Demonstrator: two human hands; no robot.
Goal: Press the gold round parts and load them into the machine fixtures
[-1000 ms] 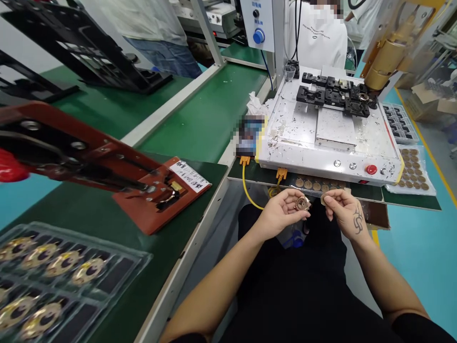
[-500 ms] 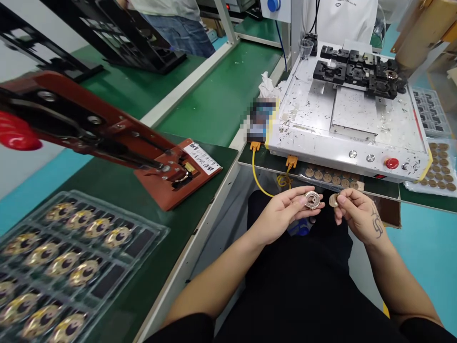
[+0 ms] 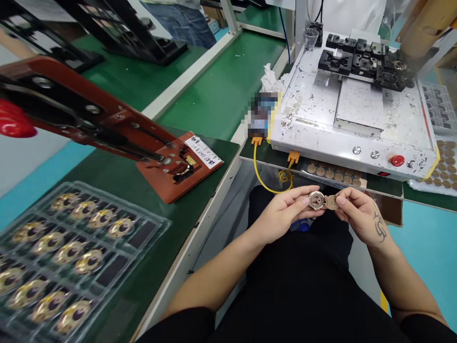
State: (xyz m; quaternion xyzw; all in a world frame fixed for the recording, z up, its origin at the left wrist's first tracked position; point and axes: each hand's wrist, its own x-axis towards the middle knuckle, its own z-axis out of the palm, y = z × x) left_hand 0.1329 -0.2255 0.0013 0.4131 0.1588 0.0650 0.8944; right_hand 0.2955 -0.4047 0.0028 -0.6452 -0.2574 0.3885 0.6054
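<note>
My left hand is closed around the edge of a round metal watch case, whose hollow ring-shaped side faces up. Between the thumb and fingers of my right hand is a flat, brownish round disc with small markings. The disc lies right beside the case; whether their edges touch I cannot tell. Both hands are above my lap, in front of the bench edge. Similar discs lie in a clear-wrapped sheet under the front of the white machine.
On the left bench stands a brown lever press with a red handle. A clear tray holds several gold-coloured watch parts. Black fixtures sit on the machine; a yellow cable hangs from its front. Another person's jeans show behind.
My right hand has brought the disc left, close against the watch case, and turned its marked face into view. The camera view has shifted slightly.
</note>
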